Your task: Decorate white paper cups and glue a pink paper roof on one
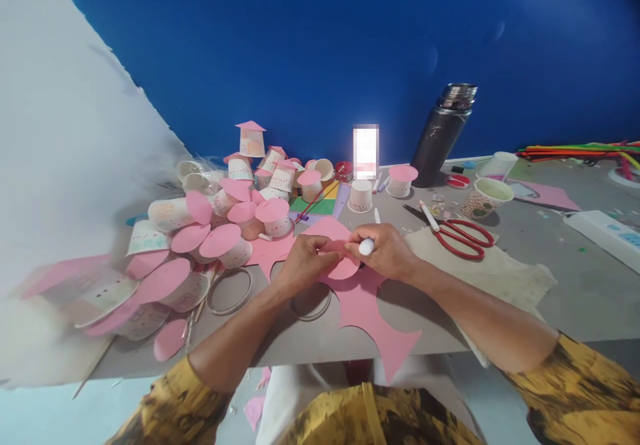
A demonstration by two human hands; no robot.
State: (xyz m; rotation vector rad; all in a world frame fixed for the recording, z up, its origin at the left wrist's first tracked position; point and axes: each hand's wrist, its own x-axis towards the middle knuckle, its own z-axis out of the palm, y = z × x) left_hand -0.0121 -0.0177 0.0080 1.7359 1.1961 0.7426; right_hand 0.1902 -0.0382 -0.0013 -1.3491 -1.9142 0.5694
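My left hand (306, 258) is closed, pinching a round pink paper piece (345, 270) at its upper edge. My right hand (387, 248) is closed too, its fingertips at the same piece. A white marker (367, 247) pokes out of the right hand with its rounded end towards me; its other end is hidden. Under both hands spreads a pink paper offcut (365, 308) with curved cut-outs, its point hanging over the table edge. One tape ring (310, 317) lies partly under the left forearm, another ring (230, 291) further left.
Paper cups with pink tops (273, 210) are piled on the left. Red-handled scissors (465, 238) lie on a cloth (500, 265) at right. A dark flask (443, 138), a patterned cup (487, 198) and a power strip (607, 235) stand beyond. A blue wall (320, 51) rises behind.
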